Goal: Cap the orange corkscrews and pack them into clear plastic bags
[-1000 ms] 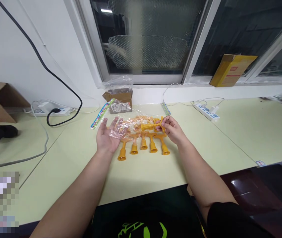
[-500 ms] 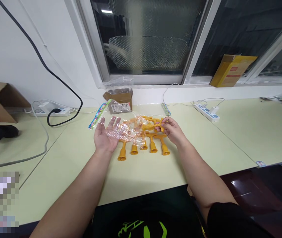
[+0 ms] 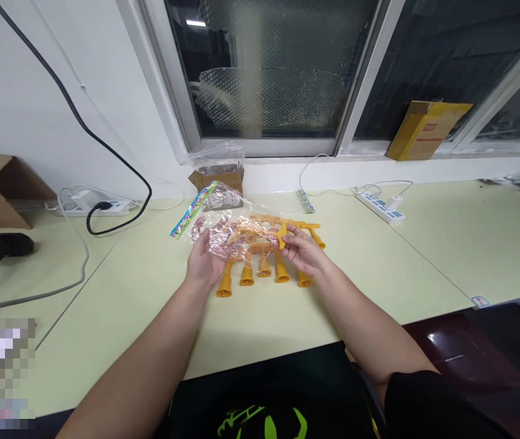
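1. A person's right hand (image 3: 304, 251) is closing its fingers on the crosspiece of a yellow T-shaped piece (image 3: 282, 236), held above the middle of the bench (image 3: 260, 335), its shank pointing into or behind a clear bag (image 3: 194, 208).
2. The left hand (image 3: 205, 265) is spreading its fingers half open, with film lying over them (how firmly they are holding it, an onlooker cannot tell).
3. One piece is being handled; five flared ends (image 3: 225, 281) are lying in a row facing the bench's near edge, and more pieces (image 3: 318, 236) are resting beyond, towards the back edge. By that count, the work is looking far from finished.
4. Glare and creased film are blurring the middle pieces, leaving unclear whether any are sitting inside the bag. The right hand is partly covering the row's rightmost piece, and the bag is veiling a cardboard box (image 3: 232, 178).
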`<state>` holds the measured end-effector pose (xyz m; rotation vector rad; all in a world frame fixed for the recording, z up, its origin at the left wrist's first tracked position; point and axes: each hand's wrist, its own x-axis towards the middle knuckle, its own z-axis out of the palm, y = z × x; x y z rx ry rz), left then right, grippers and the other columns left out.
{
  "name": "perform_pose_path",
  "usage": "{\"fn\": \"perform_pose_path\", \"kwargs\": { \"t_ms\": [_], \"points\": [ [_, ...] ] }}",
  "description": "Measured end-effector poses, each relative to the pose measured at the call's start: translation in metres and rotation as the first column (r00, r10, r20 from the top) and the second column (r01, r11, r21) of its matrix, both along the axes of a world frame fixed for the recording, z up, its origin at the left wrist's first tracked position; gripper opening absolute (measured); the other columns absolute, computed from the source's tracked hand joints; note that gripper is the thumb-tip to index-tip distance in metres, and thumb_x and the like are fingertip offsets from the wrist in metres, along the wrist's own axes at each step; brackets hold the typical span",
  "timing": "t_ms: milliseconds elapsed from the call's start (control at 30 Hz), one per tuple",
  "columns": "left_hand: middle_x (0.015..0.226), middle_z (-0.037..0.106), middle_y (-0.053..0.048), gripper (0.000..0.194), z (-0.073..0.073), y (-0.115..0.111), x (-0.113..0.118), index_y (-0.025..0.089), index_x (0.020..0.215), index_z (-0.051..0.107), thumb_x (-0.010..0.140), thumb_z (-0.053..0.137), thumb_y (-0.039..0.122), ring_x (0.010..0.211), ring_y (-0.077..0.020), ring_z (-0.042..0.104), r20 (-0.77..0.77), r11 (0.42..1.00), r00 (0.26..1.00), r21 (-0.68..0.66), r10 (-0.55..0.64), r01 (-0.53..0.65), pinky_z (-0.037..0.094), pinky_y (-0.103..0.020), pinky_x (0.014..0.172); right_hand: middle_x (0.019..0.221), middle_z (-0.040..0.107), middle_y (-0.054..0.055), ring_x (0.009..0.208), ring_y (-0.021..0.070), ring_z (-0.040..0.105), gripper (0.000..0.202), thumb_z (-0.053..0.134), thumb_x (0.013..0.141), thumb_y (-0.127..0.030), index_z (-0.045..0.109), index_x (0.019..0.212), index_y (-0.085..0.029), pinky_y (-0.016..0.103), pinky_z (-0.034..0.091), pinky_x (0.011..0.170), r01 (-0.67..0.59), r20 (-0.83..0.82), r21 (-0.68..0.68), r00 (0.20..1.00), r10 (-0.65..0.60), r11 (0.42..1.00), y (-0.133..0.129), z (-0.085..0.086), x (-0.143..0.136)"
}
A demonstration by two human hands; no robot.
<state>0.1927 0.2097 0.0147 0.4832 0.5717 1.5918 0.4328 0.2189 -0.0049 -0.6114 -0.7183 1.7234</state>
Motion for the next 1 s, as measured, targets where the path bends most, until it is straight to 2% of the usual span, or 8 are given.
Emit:
{"fn": "perform_pose_path", "kwargs": {
  "t_ms": [233,433,633,767,867,933,1000],
  "points": [
    [0.128,0.072,-0.006,0.04,-0.005,-0.005,0.008,0.038,0.129,0.058,0.094,0.068,0.022,0.119,-0.028,0.07,-0.066,0.992,0.995,0.093,-0.08,0.086,0.058,-0.056,0.1,0.109,0.077,0.005,0.096,0.0166,0.077,0.035,0.071,0.082,-0.009,0.061,0.112,-0.023,0.028,0.066,0.087,-0.061,-0.074,0.0,0.995,0.06,0.998,-0.005,-0.001,-0.015],
    [0.112,0.076,-0.001,0.039,-0.007,-0.007,0.013,0.037,0.125,0.062,0.092,0.072,0.019,0.099,-0.0229,0.075,-0.08,0.994,0.992,0.057,-0.093,0.097,0.058,-0.049,0.1,0.115,0.077,0.009,0.107,0.0197,0.075,0.033,0.07,0.083,-0.013,0.064,0.115,-0.019,0.031,0.063,0.097,-0.191,-0.072,0.043,0.978,0.194,0.981,-0.011,0.002,-0.02],
    [0.119,0.075,-0.006,0.04,-0.008,-0.009,0.017,0.033,0.13,0.059,0.094,0.071,0.024,0.104,-0.0269,0.075,-0.096,0.988,0.988,0.088,-0.12,0.129,0.06,-0.051,0.096,0.107,0.078,0.004,0.101,0.0171,0.075,0.037,0.082,0.08,-0.025,0.071,0.115,-0.025,0.029,0.06,0.097,-0.3,0.11,0.09,0.951,0.29,0.95,-0.017,0.004,-0.018],
    [0.123,0.074,-0.006,0.049,-0.01,-0.01,0.017,0.033,0.134,0.056,0.09,0.077,0.028,0.11,-0.0285,0.074,-0.119,0.986,0.984,0.091,-0.131,0.142,0.06,-0.052,0.096,0.089,0.074,0.001,0.079,0.0133,0.069,0.037,0.087,0.079,-0.041,0.073,0.107,-0.021,0.026,0.057,0.076,-0.361,0.292,0.148,0.905,0.308,0.921,-0.017,-0.001,-0.018],
    [0.127,0.073,-0.006,0.062,-0.012,-0.012,0.02,0.035,0.14,0.051,0.086,0.082,0.03,0.112,-0.0282,0.074,-0.179,0.984,0.972,0.058,-0.156,0.168,0.06,-0.051,0.098,0.074,0.067,-0.001,0.063,0.0108,0.057,0.037,0.085,0.081,-0.05,0.07,0.092,-0.018,0.026,0.049,0.064,-0.336,0.446,0.179,0.865,0.228,0.925,-0.016,-0.007,-0.02],
    [0.129,0.072,-0.007,0.068,-0.014,-0.014,0.023,0.035,0.142,0.049,0.085,0.085,0.03,0.115,-0.0283,0.073,-0.222,0.98,0.96,0.053,-0.174,0.19,0.059,-0.051,0.099,0.074,0.067,0.001,0.064,0.0124,0.058,0.041,0.083,0.082,-0.056,0.068,0.085,-0.017,0.028,0.049,0.064,-0.326,0.522,0.192,0.833,0.185,0.926,-0.015,-0.011,-0.022],
    [0.131,0.072,-0.009,0.068,-0.015,-0.016,0.025,0.033,0.141,0.051,0.083,0.086,0.03,0.119,-0.028,0.072,-0.256,0.978,0.95,0.063,-0.178,0.2,0.059,-0.048,0.101,0.08,0.072,0.005,0.071,0.0163,0.065,0.046,0.079,0.084,-0.062,0.07,0.087,-0.017,0.032,0.054,0.069,-0.398,0.529,0.191,0.812,0.247,0.897,-0.015,-0.014,-0.025]
  ]
}}
